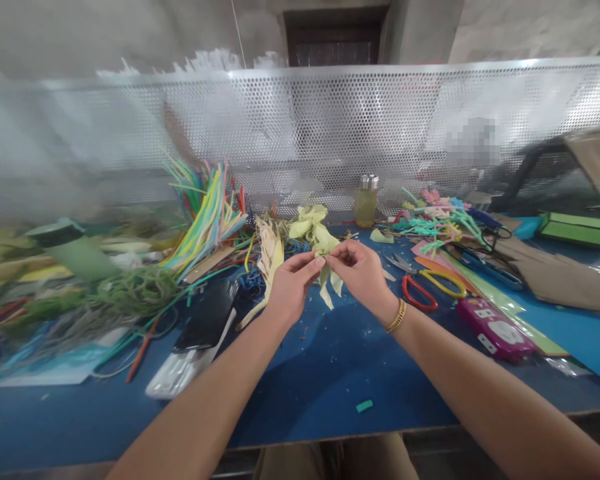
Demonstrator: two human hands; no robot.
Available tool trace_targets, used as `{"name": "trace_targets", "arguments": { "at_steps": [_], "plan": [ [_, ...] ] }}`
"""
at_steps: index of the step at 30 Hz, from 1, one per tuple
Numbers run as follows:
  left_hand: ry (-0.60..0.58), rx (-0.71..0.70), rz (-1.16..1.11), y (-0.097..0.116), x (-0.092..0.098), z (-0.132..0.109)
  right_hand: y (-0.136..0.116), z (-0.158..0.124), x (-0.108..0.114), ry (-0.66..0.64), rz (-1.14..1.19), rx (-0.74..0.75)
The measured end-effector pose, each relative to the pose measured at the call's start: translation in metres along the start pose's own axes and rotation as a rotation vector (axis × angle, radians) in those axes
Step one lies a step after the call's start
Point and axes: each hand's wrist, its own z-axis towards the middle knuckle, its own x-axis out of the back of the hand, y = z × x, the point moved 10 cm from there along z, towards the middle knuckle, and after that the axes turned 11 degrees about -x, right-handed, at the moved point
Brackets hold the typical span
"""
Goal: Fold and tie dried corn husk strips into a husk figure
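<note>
Above the middle of the blue table, both hands meet at a pale green leafy piece (325,237) that looks like an artificial flower. My left hand (296,280) pinches it between thumb and fingertips. From the other side, my right hand (357,270) pinches the same piece, a bracelet on its wrist. Pale strips dangle beneath the fingertips; the exact point of grip is too small to make out. Dry husk-like strips (269,250) lie just left of the left hand. Scissors (420,283) with red and yellow handles rest right of the right hand.
A dark phone (207,317) lies at the left by a bundle of coloured strips (205,217). A green bottle (73,250) leans among tangled strands. A small glass bottle (367,202) stands before the perforated metal screen (330,127). A magenta case (495,330) sits at the right.
</note>
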Motion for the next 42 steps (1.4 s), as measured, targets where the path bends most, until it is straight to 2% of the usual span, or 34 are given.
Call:
{"name": "trace_targets", "arguments": {
  "at_steps": [11, 14, 16, 18, 21, 24, 31, 35, 39, 42],
  "plan": [
    [0.067, 0.000, -0.062, 0.008, 0.006, 0.006, 0.007, -0.003, -0.017, -0.126, -0.064, 0.027],
    [0.071, -0.011, -0.036, 0.010, 0.009, 0.008, -0.012, -0.008, -0.009, -0.054, -0.185, 0.186],
    [0.076, -0.021, -0.018, 0.012, 0.011, 0.010, -0.032, -0.018, -0.006, 0.007, -0.324, 0.365],
    [0.079, -0.022, -0.005, 0.014, 0.013, 0.011, -0.046, -0.029, -0.011, 0.007, -0.468, 0.541],
    [0.073, -0.015, -0.022, 0.015, 0.012, 0.012, -0.051, -0.042, -0.028, -0.068, -0.647, 0.718],
    [0.090, 0.006, -0.078, 0.013, 0.013, 0.011, -0.043, -0.045, -0.041, -0.097, -0.754, 0.780],
    [0.101, 0.042, -0.072, 0.004, 0.014, 0.009, -0.033, -0.040, -0.040, -0.069, -0.685, 0.758],
    [0.114, -0.041, 0.003, 0.012, 0.016, 0.010, -0.038, -0.042, -0.036, -0.058, -0.630, 0.713],
    [0.100, -0.196, 0.133, 0.026, 0.017, 0.012, -0.041, -0.036, -0.024, 0.007, -0.504, 0.548],
    [0.051, -0.260, 0.304, 0.031, 0.016, 0.012, -0.030, -0.024, -0.015, 0.038, -0.357, 0.341]
  ]
}}
